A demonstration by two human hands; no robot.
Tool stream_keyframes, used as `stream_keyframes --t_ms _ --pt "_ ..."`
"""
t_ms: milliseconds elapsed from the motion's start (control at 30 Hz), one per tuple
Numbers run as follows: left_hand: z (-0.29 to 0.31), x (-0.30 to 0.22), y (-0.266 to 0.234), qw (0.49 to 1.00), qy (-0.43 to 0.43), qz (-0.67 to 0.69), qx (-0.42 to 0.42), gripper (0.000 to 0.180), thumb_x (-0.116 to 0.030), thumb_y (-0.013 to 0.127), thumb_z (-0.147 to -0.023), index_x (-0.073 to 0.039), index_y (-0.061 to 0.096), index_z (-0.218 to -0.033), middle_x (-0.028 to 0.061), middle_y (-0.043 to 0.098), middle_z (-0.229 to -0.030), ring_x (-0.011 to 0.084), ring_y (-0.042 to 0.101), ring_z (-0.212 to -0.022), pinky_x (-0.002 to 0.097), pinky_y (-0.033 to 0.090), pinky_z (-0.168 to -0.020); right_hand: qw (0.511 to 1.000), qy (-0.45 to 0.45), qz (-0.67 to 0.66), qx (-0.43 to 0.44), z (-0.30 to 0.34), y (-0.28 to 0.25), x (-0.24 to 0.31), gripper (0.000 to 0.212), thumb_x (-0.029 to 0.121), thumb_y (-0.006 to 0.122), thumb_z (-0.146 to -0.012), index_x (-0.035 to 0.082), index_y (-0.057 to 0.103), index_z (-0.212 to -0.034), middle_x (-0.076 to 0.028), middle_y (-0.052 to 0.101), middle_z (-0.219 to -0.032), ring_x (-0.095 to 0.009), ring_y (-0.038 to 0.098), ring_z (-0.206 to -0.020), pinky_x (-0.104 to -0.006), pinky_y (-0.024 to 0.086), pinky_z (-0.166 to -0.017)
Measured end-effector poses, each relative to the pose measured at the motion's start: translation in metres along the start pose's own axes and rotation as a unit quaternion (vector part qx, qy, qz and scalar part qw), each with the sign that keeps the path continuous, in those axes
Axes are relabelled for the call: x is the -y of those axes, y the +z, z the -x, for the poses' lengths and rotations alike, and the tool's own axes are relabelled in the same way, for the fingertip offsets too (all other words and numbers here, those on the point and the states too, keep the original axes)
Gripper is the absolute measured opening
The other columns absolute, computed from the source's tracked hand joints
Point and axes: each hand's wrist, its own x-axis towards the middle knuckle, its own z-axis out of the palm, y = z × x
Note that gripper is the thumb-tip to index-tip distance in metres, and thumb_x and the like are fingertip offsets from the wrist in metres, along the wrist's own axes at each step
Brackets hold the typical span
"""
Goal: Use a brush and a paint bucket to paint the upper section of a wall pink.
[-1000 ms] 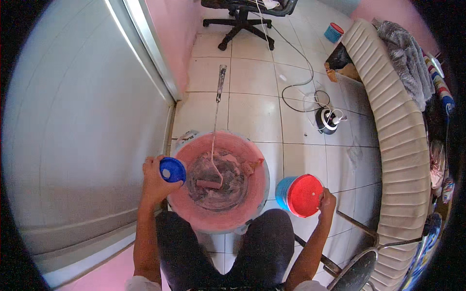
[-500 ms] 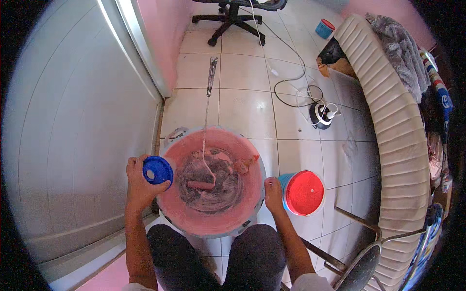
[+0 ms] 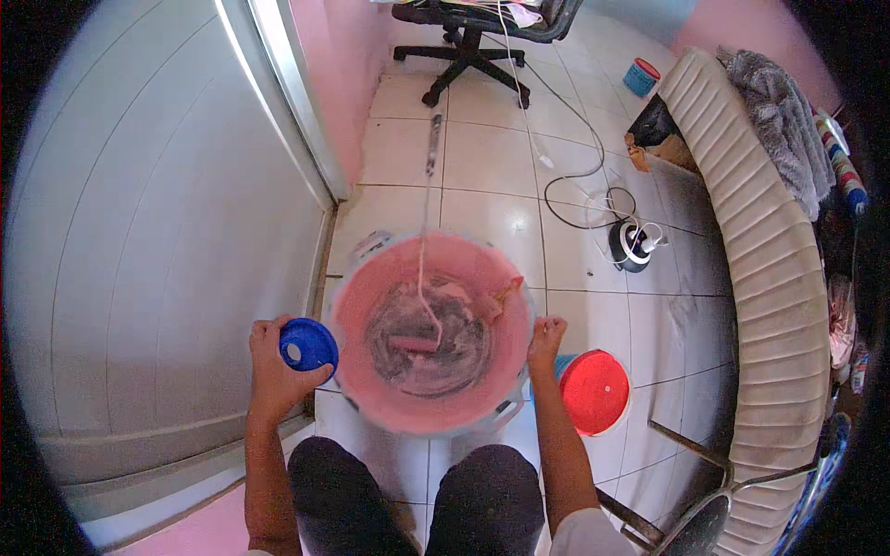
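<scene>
A wide basin (image 3: 357, 371), coated pink inside, stands on the floor before my knees. Wet pinkish-grey residue covers its bottom. In it lies a paint roller (image 3: 413, 344), its long wire stem reaching over the far rim. A crumpled pinkish scrap (image 3: 502, 301) clings to the inner right wall. My left hand (image 3: 276, 369), beside the basin's left rim, is closed round a blue, round, cup-like plastic piece (image 3: 320, 343) with a pale round spot. My right hand (image 3: 547, 343) is closed at the right rim, with its fingers partly hidden.
A bucket with a red lid (image 3: 593, 393) stands right of the basin. Farther off are a black power reel (image 3: 634, 245) with loose cables and a wheeled chair (image 3: 468, 65). A grey door (image 3: 176, 241) borders the left, a cream padded seat (image 3: 756, 222) the right.
The basin, with the roller in it, has shifted away from my knees over the tiles. My right hand has gone forward with it. The left hand still holds the blue piece.
</scene>
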Motion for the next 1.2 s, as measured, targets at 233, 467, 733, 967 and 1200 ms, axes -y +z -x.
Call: stream_keyframes --t_ms 233,467,733,967,1200 --pt "-0.004 -0.005 0.01 0.998 0.055 -0.029 -0.016 0.082 -0.022 0.084 -0.049 -0.004 0.046 -0.12 0.0169 0.041 -0.113 0.0359 0.043 -0.111 0.0457 0.038 -0.097 0.995 0.008 0.095 -0.015 -0.083 -0.002 -0.016 0.021 0.019 0.059 -0.085 -0.001 0.061 -0.094 -0.019 0.047 -0.104 -0.034 0.047 -0.1 -0.0424 0.038 -0.091" --pt "-0.005 -0.035 0.02 0.998 0.058 0.008 0.026 0.082 -0.025 0.085 -0.05 -0.004 0.047 -0.12 0.0176 0.043 -0.112 0.0362 0.044 -0.11 0.0461 0.038 -0.097 0.988 0.004 0.138 -0.071 -0.071 -0.019 0.078 0.018 0.016 0.063 -0.082 0.004 0.061 -0.096 -0.018 0.048 -0.102 -0.032 0.052 -0.093 -0.0428 0.044 -0.082" --pt "0.007 -0.092 0.058 0.983 0.129 -0.016 0.13 0.081 -0.032 0.084 -0.052 -0.003 0.048 -0.118 0.0199 0.044 -0.114 0.0371 0.044 -0.11 0.0459 0.039 -0.096 0.963 -0.106 -0.058 0.239 0.021 -0.078 0.196 0.024 0.008 0.066 -0.078 0.004 0.06 -0.1 -0.012 0.057 -0.101 -0.025 0.057 -0.086 -0.0348 0.048 -0.076" --pt "0.006 -0.088 0.022 0.979 0.117 -0.01 0.17 0.083 -0.034 0.085 -0.052 -0.002 0.048 -0.119 0.0196 0.046 -0.114 0.0369 0.046 -0.111 0.0457 0.042 -0.095 0.955 0.031 -0.113 0.274 -0.029 -0.043 0.177 0.022 0.013 0.067 -0.079 0.004 0.062 -0.098 -0.009 0.064 -0.087 -0.021 0.06 -0.08 -0.0307 0.047 -0.077" --pt "0.016 -0.024 0.005 0.996 -0.018 0.004 0.085 0.077 -0.032 0.085 -0.05 0.0 0.053 -0.113 0.0177 0.048 -0.11 0.0351 0.048 -0.108 0.0445 0.043 -0.093 0.956 -0.034 -0.063 0.284 -0.077 0.11 0.16 0.028 0.016 0.069 -0.074 0.001 0.062 -0.097 -0.014 0.064 -0.086 -0.031 0.063 -0.08 -0.041 0.048 -0.082"
